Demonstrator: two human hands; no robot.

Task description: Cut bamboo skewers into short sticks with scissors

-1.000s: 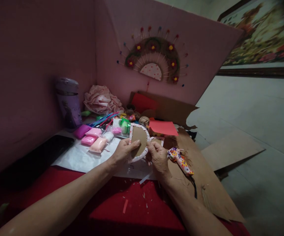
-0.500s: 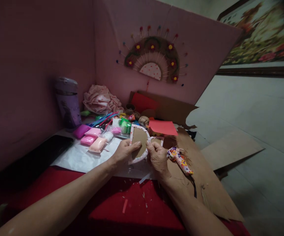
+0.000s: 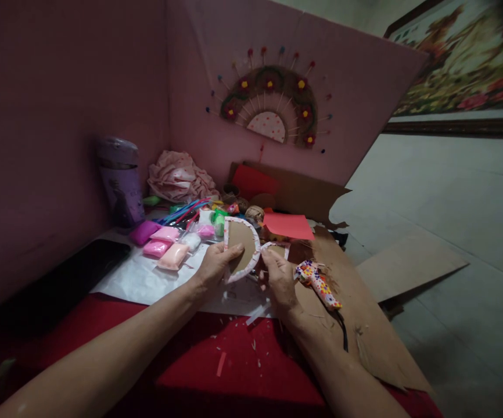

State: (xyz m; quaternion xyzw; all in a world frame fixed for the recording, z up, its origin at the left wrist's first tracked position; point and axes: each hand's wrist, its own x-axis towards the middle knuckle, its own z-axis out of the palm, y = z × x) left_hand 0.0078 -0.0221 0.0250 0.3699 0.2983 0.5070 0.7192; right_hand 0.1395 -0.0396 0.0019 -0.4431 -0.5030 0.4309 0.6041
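My left hand (image 3: 214, 266) is closed on a half-round cardboard piece (image 3: 240, 247), thumb across its brown face. White patterned fabric is folded over the piece's curved and straight edges. My right hand (image 3: 281, 281) is beside the curved edge, its fingers curled in. Whether those fingertips touch the edge or pinch something small is hidden. Behind that hand lies a second fabric-edged cardboard piece (image 3: 281, 249), partly covered. Just to the right a glue gun (image 3: 320, 284) with a flowery covering rests on cardboard, its dark cord trailing toward me.
Clay packets (image 3: 173, 256), pipe cleaners (image 3: 186, 210), a twine ball (image 3: 255, 213) and red paper (image 3: 290, 226) crowd the back. A purple tumbler (image 3: 121, 183) stands left, near a black flat object (image 3: 99, 261). Scraps dot the red tablecloth (image 3: 199, 366). A decorated fan (image 3: 269, 87) hangs behind.
The half-round piece has shifted slightly left and up in my left hand. My right fingertips have drawn away from its face, and more of the curved edge shows.
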